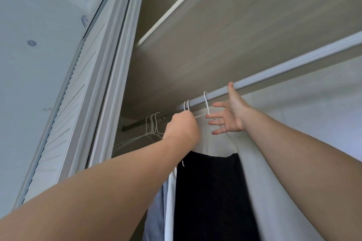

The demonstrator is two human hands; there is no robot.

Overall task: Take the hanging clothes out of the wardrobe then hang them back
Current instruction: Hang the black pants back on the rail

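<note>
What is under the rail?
White hangers hook onto the rail; a black garment, a white garment and a blue garment hang below. The left hand covers two hangers' necks.

Left hand [181, 125] grips hanger hooks [187, 105] (on rail [274, 74]); right hand [230, 116] splayed.

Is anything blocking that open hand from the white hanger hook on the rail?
Nothing visible does. The right hand has its fingers on the white wire hanger hooked over the grey ribbed rail; the left hand grips two neighbouring hooks beside it, not between.
</note>
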